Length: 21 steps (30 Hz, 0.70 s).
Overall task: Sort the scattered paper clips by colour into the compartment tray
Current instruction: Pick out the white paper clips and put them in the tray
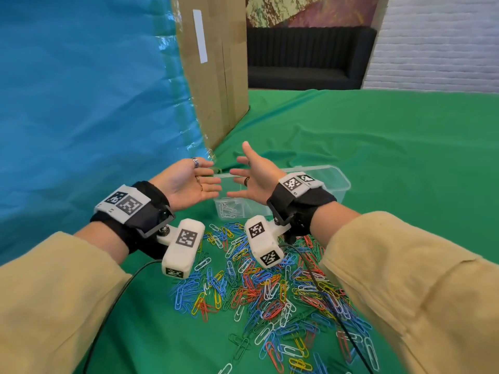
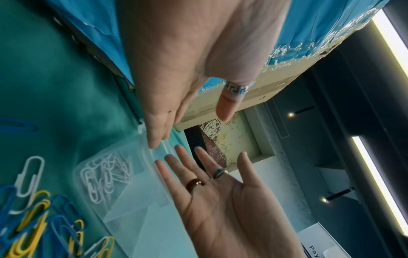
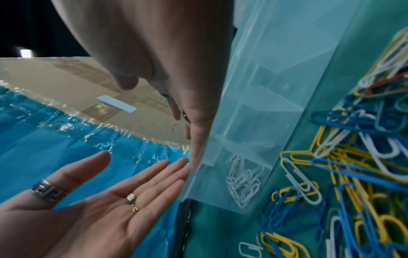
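Observation:
A heap of paper clips [image 1: 270, 287] in blue, yellow, red, white and green lies on the green cloth in front of me. Behind it stands a clear compartment tray [image 1: 330, 182]; its left end compartment holds several white clips [image 1: 228, 210]. My left hand [image 1: 191, 182] and right hand [image 1: 256, 176] hover over the tray's left end, palms facing each other, fingers straight, holding nothing. In the left wrist view the left hand [image 2: 176, 78] is above the right hand [image 2: 220, 200], beside the white clips [image 2: 106, 176]. The right wrist view shows the tray [image 3: 276, 83] and heap [image 3: 353, 157].
A tall cardboard box [image 1: 216, 71] stands just behind the hands, with a blue plastic sheet [image 1: 81, 103] to its left. A black cable [image 1: 324, 298] runs across the heap. The green cloth [image 1: 391, 144] stretches to the right. A dark sofa [image 1: 305, 58] is far behind.

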### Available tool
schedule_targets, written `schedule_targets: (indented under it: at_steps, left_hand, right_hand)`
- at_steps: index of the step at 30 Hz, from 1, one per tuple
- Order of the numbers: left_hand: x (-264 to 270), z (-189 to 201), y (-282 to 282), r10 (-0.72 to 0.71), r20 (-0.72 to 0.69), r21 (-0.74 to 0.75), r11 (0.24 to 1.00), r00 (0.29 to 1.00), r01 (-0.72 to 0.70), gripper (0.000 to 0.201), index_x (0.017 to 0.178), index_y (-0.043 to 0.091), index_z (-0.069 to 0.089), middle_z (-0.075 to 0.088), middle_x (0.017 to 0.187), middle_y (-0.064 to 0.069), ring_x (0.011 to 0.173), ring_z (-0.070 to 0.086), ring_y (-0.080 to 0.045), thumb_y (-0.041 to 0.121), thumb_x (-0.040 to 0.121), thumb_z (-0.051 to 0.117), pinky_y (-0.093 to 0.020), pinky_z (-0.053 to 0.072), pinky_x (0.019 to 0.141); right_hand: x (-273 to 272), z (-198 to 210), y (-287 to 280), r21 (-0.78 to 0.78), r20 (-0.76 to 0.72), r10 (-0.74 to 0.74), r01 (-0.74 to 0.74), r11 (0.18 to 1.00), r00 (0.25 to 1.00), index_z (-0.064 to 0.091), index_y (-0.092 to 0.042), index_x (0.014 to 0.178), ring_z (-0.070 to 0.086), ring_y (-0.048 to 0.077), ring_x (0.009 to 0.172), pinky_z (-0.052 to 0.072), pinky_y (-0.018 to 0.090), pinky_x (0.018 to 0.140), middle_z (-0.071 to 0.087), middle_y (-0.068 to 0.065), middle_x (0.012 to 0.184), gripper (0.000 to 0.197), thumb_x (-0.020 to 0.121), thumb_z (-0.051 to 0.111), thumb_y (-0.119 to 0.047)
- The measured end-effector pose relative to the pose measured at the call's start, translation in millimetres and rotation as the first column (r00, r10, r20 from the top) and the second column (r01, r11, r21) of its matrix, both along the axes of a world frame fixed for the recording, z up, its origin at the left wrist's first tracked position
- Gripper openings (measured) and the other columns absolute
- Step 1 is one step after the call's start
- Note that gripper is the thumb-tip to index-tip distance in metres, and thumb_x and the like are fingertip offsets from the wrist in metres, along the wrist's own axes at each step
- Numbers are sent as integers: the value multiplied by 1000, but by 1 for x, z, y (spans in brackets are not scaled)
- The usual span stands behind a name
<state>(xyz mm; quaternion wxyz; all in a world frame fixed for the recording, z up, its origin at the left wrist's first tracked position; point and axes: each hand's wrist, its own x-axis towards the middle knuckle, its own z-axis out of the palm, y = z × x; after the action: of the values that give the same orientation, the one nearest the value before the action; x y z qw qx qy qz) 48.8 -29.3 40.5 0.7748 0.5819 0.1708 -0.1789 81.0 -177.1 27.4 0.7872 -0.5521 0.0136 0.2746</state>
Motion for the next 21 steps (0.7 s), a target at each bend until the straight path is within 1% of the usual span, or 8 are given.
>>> schedule_targets:
  at_steps: [3,5,7,10,13,17,19,21]
  left_hand:
    - [-9,1,2,42,50,61,997,998,-45,12,93,10,51,52,104,-14,101,51,-28,20,94,44,-37,48,84]
    - [-15,1,6,79,101,105,991,992,-89,18,107,9,52,54,117,-14,108,55,-30,18,96,42,-39,50,81]
    - [-22,1,11,84,152,186,976,985,-112,18,107,11,55,57,117,-11,100,60,-26,15,97,40,-35,50,75]
    - [-31,-4,16,-42,219,446,893,975,-62,18,93,16,59,61,103,-6,80,61,-18,9,96,43,-26,48,65]
    - [-40,-12,18,-345,174,770,632,922,91,19,88,19,60,64,93,-2,69,59,-11,5,94,49,-19,46,58]
    - [-41,-26,11,-648,-31,970,164,761,179,23,99,25,64,67,104,2,80,60,-8,6,87,58,-21,47,77]
    - [-39,-31,4,-685,-111,985,20,720,171,28,111,21,64,65,113,3,96,61,-12,8,87,59,-23,45,87]
    - [-36,-38,0,-707,-171,981,-59,686,183,32,118,17,61,63,117,1,103,59,-14,10,87,61,-23,42,89]
  right_hand:
    - [-3,4,1,-58,55,24,-20,998,998,34,-10,141,28,34,137,41,55,97,35,20,144,64,94,36,-54]
    - [-4,8,-3,-112,110,9,3,994,994,42,-8,134,44,36,122,47,50,86,46,17,131,58,96,35,-51]
    - [-7,15,-11,-217,198,-1,45,975,980,51,-10,119,55,29,97,50,41,75,54,10,109,44,98,36,-45]
    - [-13,24,-26,-418,357,80,83,905,931,51,-17,90,55,16,67,47,28,58,53,1,85,20,99,39,-29]
    - [-24,23,-38,-640,439,326,36,768,837,52,-19,84,53,12,56,43,20,47,56,-2,76,14,97,47,-21]
    - [-40,14,-38,-956,174,814,-105,276,554,61,-12,112,58,11,77,51,18,59,65,1,106,22,96,50,-19]
    - [-45,6,-30,-993,91,896,-27,114,436,59,-15,123,57,9,88,47,17,71,63,-1,121,30,94,51,-14]
    - [-49,-3,-22,-999,51,925,28,44,377,58,-17,126,59,11,99,40,16,82,62,-2,124,35,92,53,-11]
